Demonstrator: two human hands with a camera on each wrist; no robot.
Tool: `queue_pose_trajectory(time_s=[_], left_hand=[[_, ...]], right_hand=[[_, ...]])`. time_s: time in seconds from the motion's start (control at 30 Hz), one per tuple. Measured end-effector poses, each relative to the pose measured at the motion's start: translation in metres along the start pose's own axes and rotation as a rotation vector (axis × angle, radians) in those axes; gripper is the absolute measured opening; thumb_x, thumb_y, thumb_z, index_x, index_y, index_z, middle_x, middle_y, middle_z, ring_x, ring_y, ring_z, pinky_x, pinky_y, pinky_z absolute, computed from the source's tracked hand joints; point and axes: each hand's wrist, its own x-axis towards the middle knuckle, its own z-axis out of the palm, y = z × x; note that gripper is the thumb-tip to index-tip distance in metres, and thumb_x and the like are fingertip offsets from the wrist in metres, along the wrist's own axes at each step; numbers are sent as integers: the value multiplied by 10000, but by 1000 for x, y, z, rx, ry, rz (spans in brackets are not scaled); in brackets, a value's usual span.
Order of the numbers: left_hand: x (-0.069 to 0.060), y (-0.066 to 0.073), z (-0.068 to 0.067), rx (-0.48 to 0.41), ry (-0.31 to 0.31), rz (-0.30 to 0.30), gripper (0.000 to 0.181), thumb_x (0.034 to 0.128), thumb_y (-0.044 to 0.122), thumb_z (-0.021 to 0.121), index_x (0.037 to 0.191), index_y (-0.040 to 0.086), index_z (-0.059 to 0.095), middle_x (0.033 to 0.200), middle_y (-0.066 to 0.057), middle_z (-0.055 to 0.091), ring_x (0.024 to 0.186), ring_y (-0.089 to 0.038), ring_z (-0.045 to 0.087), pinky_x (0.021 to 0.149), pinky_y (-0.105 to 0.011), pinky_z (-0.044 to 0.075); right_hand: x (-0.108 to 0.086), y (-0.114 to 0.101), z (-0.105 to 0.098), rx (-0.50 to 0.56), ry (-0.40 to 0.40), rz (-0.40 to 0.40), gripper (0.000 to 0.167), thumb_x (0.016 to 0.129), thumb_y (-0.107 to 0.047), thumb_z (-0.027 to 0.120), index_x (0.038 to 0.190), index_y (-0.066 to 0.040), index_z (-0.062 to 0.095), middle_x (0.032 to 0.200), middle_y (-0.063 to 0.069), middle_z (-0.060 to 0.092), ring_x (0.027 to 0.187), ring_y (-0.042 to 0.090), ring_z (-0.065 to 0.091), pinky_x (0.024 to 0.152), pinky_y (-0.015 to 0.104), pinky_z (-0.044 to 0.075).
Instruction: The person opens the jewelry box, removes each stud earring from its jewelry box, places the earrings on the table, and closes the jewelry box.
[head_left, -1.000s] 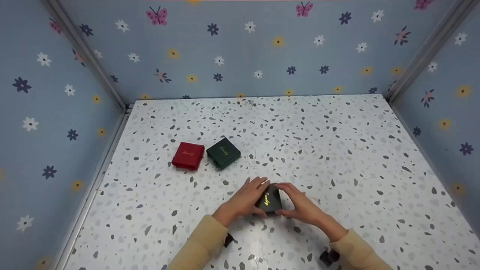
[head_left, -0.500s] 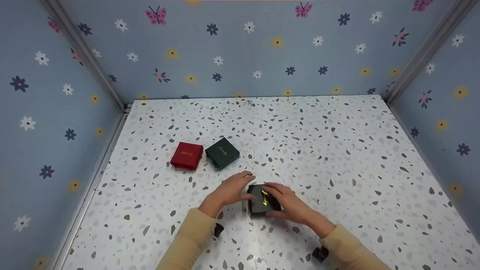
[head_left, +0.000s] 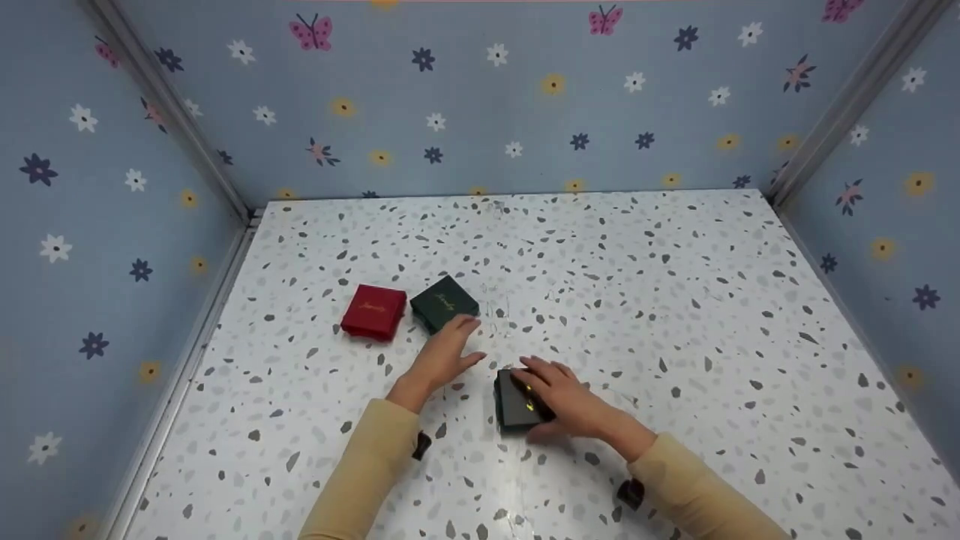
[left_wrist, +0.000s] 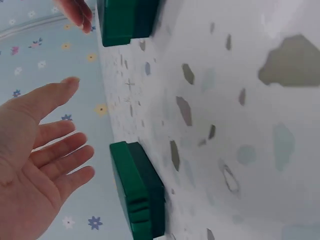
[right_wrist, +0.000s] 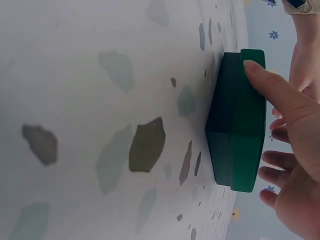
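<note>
A: How to describe the near green box (head_left: pixel 516 409)?

B: Dark green and squarish, with gold lettering across the top, partly hidden under fingers. Shows a brighter lid over a darker base in the right wrist view. Lies flat, lid on, upon the speckled white table (head_left: pixel 637 262), about midway from side to side and toward the person.

A: And the right hand (head_left: pixel 571 405)?

B: Only loosely about the box. Touches the lid's edge with the thumb in the right wrist view; arches relaxed fingers over the top, wide enough to span much of it. Cannot tell how hard, if at all, the fingertips press.

A: Next, the left hand (head_left: pixel 437 360)?

B: Holds nothing. Reaches out with fingers nearly straight and thumb spread wide. Overlaps the near corner of the far green box (head_left: pixel 442 300) in the head view, yet shows a gap from it in the left wrist view.

A: Edges and room?

B: Tightest at the left: far green box turned cornerwise, just beside the red box (head_left: pixel 375 310). Wide stretches of table beyond and to the right, up to the back wall (head_left: pixel 480 97) and right wall (head_left: pixel 892 217), both well apart from the hands.
</note>
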Motion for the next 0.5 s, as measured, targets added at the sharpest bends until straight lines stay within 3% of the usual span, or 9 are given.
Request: queue_pose_trajectory(time_s=[0.17, 0.33, 0.5], left_hand=[[3, -10, -2, -4, 71, -50, 508, 813, 189, 644, 1229, -42, 468, 1236, -171, 421, 1161, -285, 397, 936, -380, 355], [8, -18, -6, 8, 37, -139, 567, 824, 223, 631, 1289, -18, 414, 1299, -175, 370, 1205, -284, 349, 955, -394, 336], [15, -28, -7, 45, 31, -172, 604, 813, 213, 645, 1299, -36, 388, 1315, -188, 344, 1222, -289, 318, 982, -388, 301]], right_hand=[[4, 0, 2, -43, -16, -23, 967, 625, -475, 742, 1370, -48, 300, 1373, 201, 286, 1239, 345, 284, 980, 488, 237], [5, -1, 4, -87, -29, -14, 943, 630, -455, 747, 1374, -80, 304, 1345, 196, 325, 1225, 347, 303, 983, 475, 235], [6, 0, 7, -105, -6, -15, 923, 612, -444, 759, 1358, -93, 344, 1302, 167, 379, 1192, 295, 346, 970, 463, 255]])
